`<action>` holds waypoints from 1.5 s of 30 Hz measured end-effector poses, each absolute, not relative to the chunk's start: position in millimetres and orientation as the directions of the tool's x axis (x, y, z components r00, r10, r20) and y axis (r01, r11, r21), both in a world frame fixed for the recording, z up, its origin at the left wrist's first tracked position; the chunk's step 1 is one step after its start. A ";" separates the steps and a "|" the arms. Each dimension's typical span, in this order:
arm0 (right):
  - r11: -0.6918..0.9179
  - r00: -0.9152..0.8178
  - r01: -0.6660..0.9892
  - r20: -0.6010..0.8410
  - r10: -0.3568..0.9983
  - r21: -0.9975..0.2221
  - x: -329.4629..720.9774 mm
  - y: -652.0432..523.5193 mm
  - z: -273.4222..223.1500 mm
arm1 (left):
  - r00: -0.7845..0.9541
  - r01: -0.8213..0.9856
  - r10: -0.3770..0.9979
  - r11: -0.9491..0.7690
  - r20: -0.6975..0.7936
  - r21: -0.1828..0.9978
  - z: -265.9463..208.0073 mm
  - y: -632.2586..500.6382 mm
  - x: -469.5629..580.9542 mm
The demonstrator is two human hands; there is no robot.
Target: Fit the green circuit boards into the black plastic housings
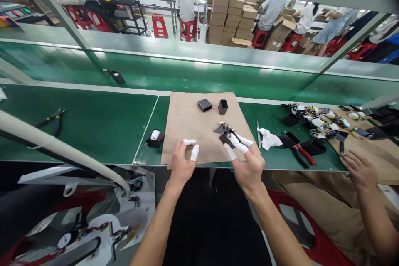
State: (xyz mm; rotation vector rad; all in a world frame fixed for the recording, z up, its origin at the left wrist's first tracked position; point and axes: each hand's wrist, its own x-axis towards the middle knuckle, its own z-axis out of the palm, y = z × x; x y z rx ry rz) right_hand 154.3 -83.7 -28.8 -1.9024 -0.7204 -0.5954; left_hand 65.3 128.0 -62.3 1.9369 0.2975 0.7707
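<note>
My right hand [247,162], with white finger cots on its fingertips, grips a small black box-shaped housing [225,138]. Small parts, perhaps wires, stick out at the housing's top, and the fingers cover part of it. Over the near left of a brown cardboard sheet [187,122], my left hand [183,160] holds nothing; its white-capped thumb and finger are apart. Two hollow black casings sit farther back on the sheet, one lying flat [205,105] and one upright [222,107]. Left of the sheet is another black casing [155,138] with something white inside.
Red-handled pliers [304,156], a crumpled white cloth [269,139] and a thin tool [258,134] lie to the right. Beyond them are piled electronic parts [318,122] and a co-worker's hand [358,170]. Other pliers [51,120] lie left, near a slanting pale pipe [62,149].
</note>
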 end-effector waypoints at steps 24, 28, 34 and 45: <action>-0.127 0.915 0.360 0.324 0.238 -0.924 136.4 -67.1 -60.5 | 0.760 -0.104 0.525 -0.482 0.383 0.870 -62.2 126.1 64.9; -0.006 0.964 0.222 0.218 0.154 -0.975 137.9 -68.6 -50.8 | 0.762 -0.096 0.521 -0.496 0.385 0.863 -63.3 127.8 66.2; 0.620 0.969 -0.242 -0.212 0.124 -0.747 144.4 -96.3 -9.1 | 0.763 -0.085 0.518 -0.513 0.387 0.854 -62.5 129.2 69.0; 0.847 0.885 -0.380 -0.411 0.216 -0.371 135.1 -133.2 24.2 | 0.761 -0.073 0.511 -0.543 0.399 0.836 -73.0 137.5 74.7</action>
